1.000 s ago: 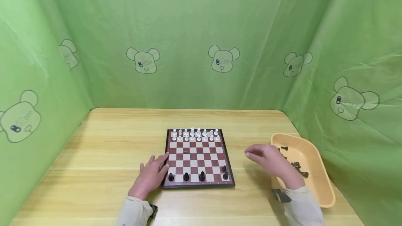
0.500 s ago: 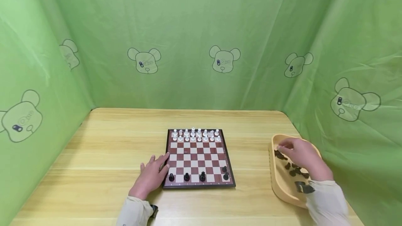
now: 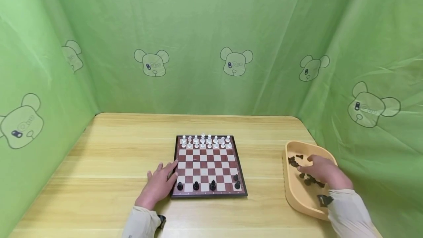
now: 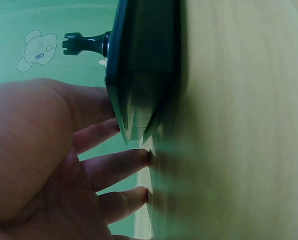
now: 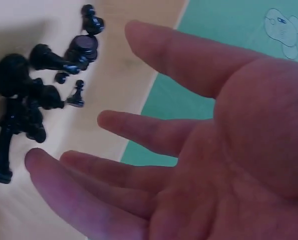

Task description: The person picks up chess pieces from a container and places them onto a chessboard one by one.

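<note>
A chessboard (image 3: 206, 168) lies on the table, with white pieces (image 3: 203, 142) filling its two far rows. Several black pieces stand near its close edge, among them a king (image 3: 212, 185) and a rook (image 4: 81, 44). My left hand (image 3: 159, 183) rests at the board's left edge; thumb and a finger touch the rim, other fingertips meet the table. Over an orange plastic tray (image 3: 290, 194) my right hand (image 3: 324, 172) hangs with fingers spread and nothing between them. Loose black chess pieces (image 5: 49, 52) lie in the tray just beyond its fingertips.
The tray stands on the right side of the wooden table (image 3: 125, 135), close to the green curtain (image 3: 373, 164). Green curtain also encloses the back and left. Bare wood lies between board and tray.
My right hand has moved right from beside the board to above the tray, and its fingers have spread apart. The left hand and the board have stayed in place.
</note>
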The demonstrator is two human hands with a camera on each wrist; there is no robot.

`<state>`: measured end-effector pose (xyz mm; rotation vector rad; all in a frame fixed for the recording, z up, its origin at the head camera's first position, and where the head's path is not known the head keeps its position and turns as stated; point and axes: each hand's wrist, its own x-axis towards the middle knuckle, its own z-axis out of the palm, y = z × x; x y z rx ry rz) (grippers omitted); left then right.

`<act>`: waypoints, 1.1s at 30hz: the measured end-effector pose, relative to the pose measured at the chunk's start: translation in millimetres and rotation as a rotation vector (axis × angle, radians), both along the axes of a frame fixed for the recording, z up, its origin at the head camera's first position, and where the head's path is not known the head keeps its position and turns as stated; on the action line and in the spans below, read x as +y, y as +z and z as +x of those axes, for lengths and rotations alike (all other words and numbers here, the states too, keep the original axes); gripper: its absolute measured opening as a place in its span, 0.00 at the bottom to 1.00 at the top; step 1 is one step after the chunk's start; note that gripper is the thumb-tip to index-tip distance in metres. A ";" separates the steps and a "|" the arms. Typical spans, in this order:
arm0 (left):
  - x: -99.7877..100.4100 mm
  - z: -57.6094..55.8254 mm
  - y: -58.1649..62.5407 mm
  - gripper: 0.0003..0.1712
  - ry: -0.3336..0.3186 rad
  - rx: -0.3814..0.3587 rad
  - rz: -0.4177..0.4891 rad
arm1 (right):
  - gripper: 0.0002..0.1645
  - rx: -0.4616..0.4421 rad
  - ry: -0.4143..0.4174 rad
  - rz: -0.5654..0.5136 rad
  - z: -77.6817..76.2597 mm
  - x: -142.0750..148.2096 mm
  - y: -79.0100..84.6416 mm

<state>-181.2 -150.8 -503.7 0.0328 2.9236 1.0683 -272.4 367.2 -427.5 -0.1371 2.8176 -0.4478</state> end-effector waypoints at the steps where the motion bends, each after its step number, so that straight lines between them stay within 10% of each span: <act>1: 0.1 0.0 0.3 0.30 0.001 0.000 0.000 | 0.49 -0.012 -0.003 0.001 0.5 -0.2 -0.8; 33: -0.8 -0.8 2.3 0.29 0.006 0.006 0.001 | 0.06 0.067 -0.005 -0.053 -2.0 10.5 -31.5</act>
